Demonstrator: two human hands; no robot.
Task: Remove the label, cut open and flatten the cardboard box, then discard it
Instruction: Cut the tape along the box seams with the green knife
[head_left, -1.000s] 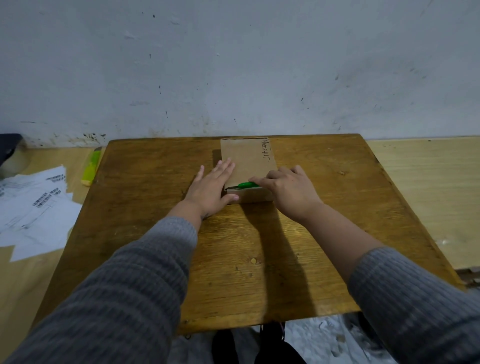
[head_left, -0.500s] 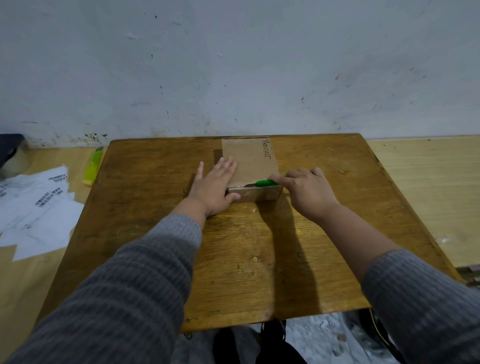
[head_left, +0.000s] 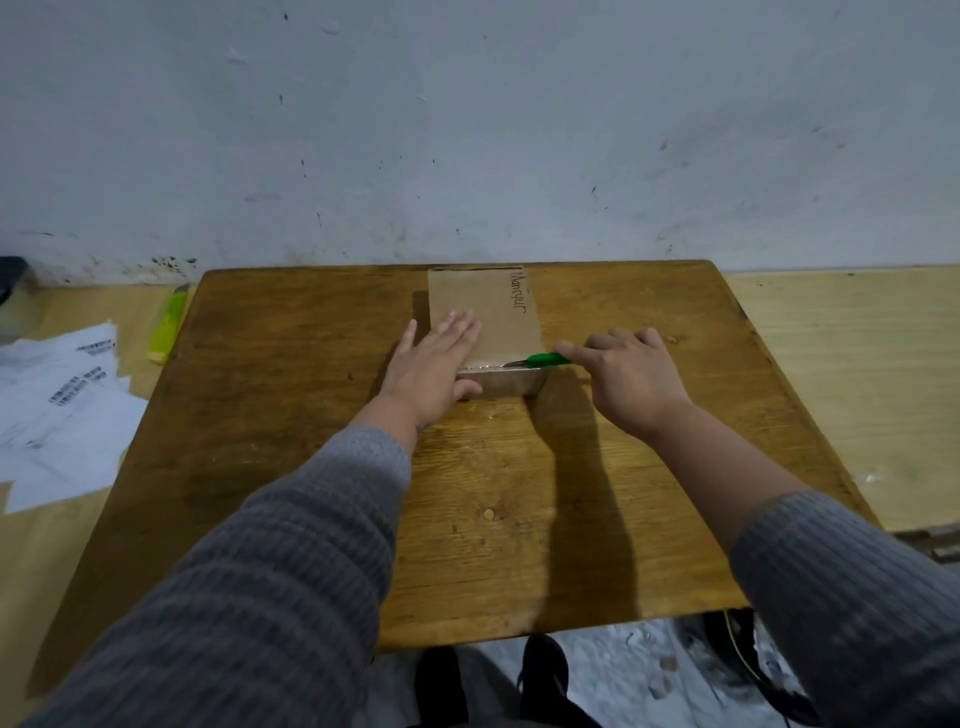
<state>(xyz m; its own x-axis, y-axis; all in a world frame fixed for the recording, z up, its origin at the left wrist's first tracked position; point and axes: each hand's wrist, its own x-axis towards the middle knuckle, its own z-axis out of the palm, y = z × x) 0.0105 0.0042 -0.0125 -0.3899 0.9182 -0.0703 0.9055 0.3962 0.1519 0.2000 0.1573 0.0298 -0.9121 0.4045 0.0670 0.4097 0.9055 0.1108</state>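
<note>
Table (head_left: 519, 467) of worn brown wood, filling most of the view; toward twelve o'clock on it, near the far edge, cardboard box (head_left: 488, 322), shallow and lying flat, handwriting along its three o'clock side. Probably light and hollow, so liable to skate across smooth wood under a sideways blade unless pinned; top panel stiff enough to bear a palm, yet apt to buckle if pressed hard over the void. Near face glossy, seemingly taped, hence slippery to fingertips and better steadied from above than gripped at the front. Left hand (head_left: 436, 364), at nine o'clock of the box, spread flat with straight fingers over the top panel's edge, thumb against the near face, pressing rather than clasping. Right hand (head_left: 628, 379), at three o'clock, fingers curled tight around a green-handled cutter (head_left: 545, 359), blade lying along the near top edge by the right corner. Beyond the table at nine o'clock, printed labels (head_left: 57, 405) scattered on the floor, and a yellow-green utility knife (head_left: 167, 327) just beside the table's edge.
</note>
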